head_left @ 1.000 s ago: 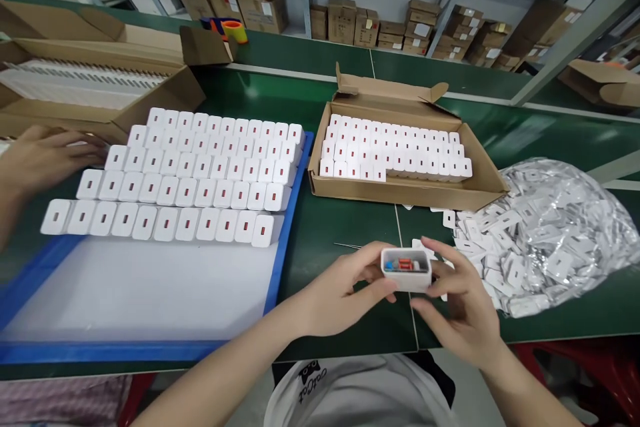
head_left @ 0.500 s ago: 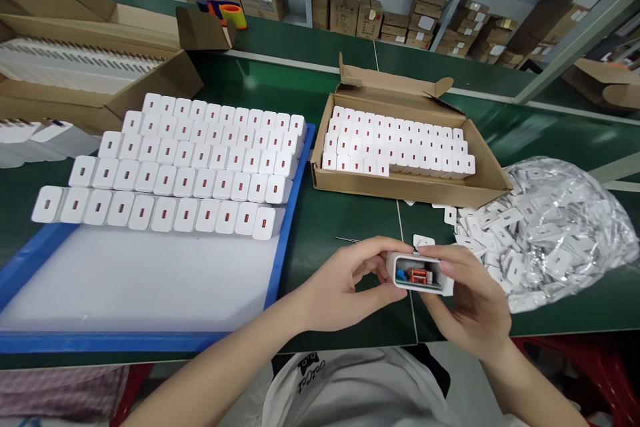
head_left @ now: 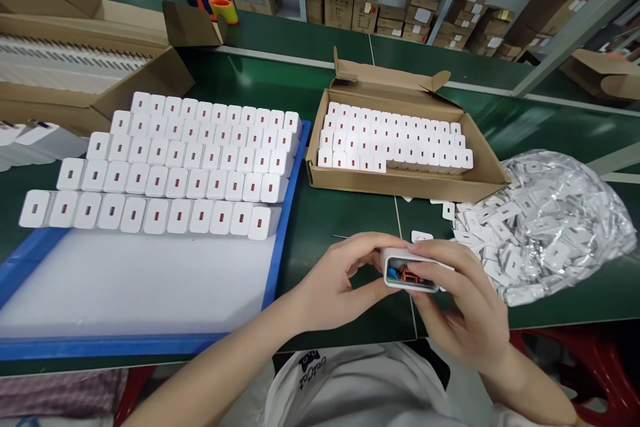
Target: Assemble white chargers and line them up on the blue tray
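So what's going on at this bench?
Someone's left hand and right hand hold a small white casing, its open end showing red and blue parts; a right-hand finger is at the opening. To the left, five rows of similar casings stand on a blue-edged tray. Beyond the hands, an open cardboard box holds more; to the right is a clear bag with white plates.

We see a white casing [head_left: 400, 254] with blue and red parts [head_left: 411, 275] inside. Our desk [head_left: 320, 267] is green. The white blocks [head_left: 177, 181] bear slots [head_left: 259, 222], mostly red, greyer leftward. The tray [head_left: 150, 283] is white, blue-rimmed; the box [head_left: 400, 182] brown; a cloth [head_left: 60, 392] purplish, finely checked. Our pale garment [head_left: 375, 380] carries black printing [head_left: 310, 361].
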{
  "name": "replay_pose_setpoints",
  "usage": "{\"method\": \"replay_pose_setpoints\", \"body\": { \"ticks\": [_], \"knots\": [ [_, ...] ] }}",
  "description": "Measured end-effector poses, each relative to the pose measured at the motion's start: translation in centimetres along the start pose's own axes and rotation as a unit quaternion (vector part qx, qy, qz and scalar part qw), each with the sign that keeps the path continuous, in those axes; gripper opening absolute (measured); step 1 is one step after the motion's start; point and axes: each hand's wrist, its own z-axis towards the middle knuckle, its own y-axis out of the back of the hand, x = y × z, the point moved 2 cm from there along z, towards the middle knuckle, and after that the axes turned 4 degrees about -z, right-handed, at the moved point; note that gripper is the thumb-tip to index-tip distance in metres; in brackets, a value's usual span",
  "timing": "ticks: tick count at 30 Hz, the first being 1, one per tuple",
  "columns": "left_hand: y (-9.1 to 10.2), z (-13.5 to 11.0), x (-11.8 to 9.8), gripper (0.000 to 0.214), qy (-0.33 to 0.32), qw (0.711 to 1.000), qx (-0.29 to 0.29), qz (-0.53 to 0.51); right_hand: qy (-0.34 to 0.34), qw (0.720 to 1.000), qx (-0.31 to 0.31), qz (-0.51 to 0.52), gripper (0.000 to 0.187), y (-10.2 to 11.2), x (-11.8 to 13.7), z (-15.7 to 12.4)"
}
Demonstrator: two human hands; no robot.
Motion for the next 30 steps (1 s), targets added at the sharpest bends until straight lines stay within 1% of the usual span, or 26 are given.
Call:
{"method": "replay_pose_setpoints", "body": {
  "ticks": [6, 9, 11, 14, 15, 17, 22, 25, 27, 28, 29, 30],
  "knots": [
    [-0.1, 0.1, -0.2, 0.031, 0.005, 1.000, 0.004, -0.009, 0.015, 1.000, 0.008, 0.000, 0.044, -0.1, 0.0, -0.3],
    [0.1, -0.1, -0.4, 0.038, 0.005, 1.000, 0.014, -0.019, 0.022, 1.000, 0.018, 0.003, 0.047, -0.1, -0.3, -0.6],
    [0.2, -0.2, -0.3, 0.042, 0.027, 0.998, 0.039, -0.049, 0.033, 0.998, 0.043, 0.026, 0.055, -0.4, -0.5, -0.7],
    [0.3, -0.1, 0.1, 0.037, 0.089, 0.991, 0.056, -0.083, 0.040, 0.994, 0.070, 0.080, 0.074, -0.8, -0.9, -0.8],
    [0.3, 0.0, 0.2, 0.035, 0.099, 0.990, 0.052, -0.089, 0.040, 0.993, 0.069, 0.092, 0.078, -0.9, -1.0, -0.8],
    [0.3, 0.2, 0.4, 0.031, 0.093, 0.989, 0.046, -0.105, 0.039, 0.993, 0.058, 0.098, 0.081, -1.0, -1.2, -0.7],
    [0.2, 0.5, 0.4, 0.019, 0.075, 0.990, 0.036, -0.114, 0.035, 0.995, 0.041, 0.079, 0.081, -1.4, -1.2, -0.5],
    [0.1, 0.5, 0.3, 0.015, 0.073, 0.993, 0.014, -0.096, 0.024, 0.994, 0.053, 0.092, 0.081, -1.6, -1.4, -0.4],
    [0.1, 0.6, 0.5, 0.016, 0.101, 0.990, 0.000, -0.095, 0.009, 0.992, 0.064, 0.105, 0.082, -1.3, -1.8, -0.3],
    [0.1, 0.7, 0.6, 0.020, 0.127, 0.986, -0.011, -0.109, -0.004, 0.991, 0.067, 0.116, 0.083, -1.0, -2.2, -0.2],
    [0.3, 0.7, 0.8, 0.025, 0.158, 0.978, -0.027, -0.134, -0.023, 0.990, 0.061, 0.126, 0.082, -0.4, -2.8, -0.1],
    [0.4, 0.8, 1.0, 0.031, 0.190, 0.967, -0.048, -0.166, -0.047, 0.990, 0.045, 0.127, 0.076, 0.2, -3.5, -0.1]
  ]
}}
